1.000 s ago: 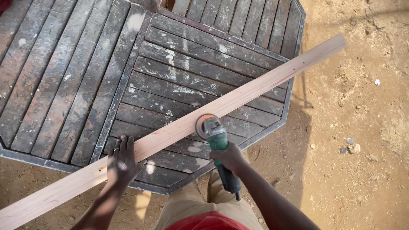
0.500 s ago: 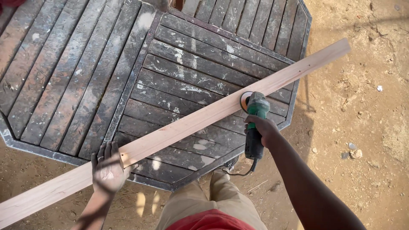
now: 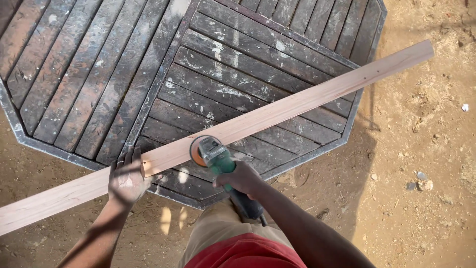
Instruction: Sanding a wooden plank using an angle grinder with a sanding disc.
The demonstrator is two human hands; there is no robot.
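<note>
A long pale wooden plank (image 3: 277,111) lies diagonally across a dark slatted octagonal table (image 3: 99,74), its ends overhanging at lower left and upper right. My left hand (image 3: 126,178) presses flat on the plank near the table's front edge. My right hand (image 3: 243,179) grips a green angle grinder (image 3: 218,160), whose orange disc (image 3: 198,151) touches the plank's near edge just right of my left hand. The grinder's dark rear end points back toward my body.
Sandy ground (image 3: 421,164) with small stones and debris surrounds the table. My tan trousers and red shirt (image 3: 243,250) fill the bottom middle. The table's metal rim (image 3: 342,144) runs under the plank at right.
The grinder has slid back left along the plank, from near the middle-right to close beside my left hand. My left hand stays pressed on the plank.
</note>
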